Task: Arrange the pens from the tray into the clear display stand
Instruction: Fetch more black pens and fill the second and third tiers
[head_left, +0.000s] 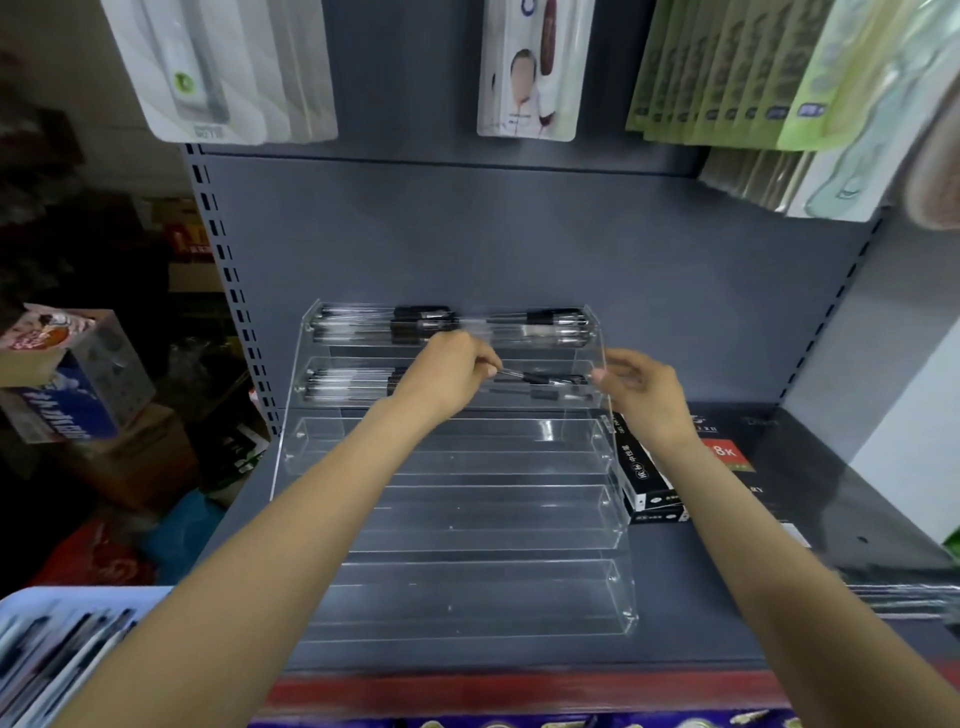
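Head view, left hand (447, 371) pinching pen (540, 378), display stand (597, 467) second tier

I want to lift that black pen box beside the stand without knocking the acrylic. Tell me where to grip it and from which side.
Grip the black pen box across its long side faces near the front end, coming from above and the right. It lies flat, long and narrow, tight against the clear display stand's right wall, so the left is blocked. The right hand hovers nearest.

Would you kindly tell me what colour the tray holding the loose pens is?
The tray is light blue, seen in the head view at the lower left.
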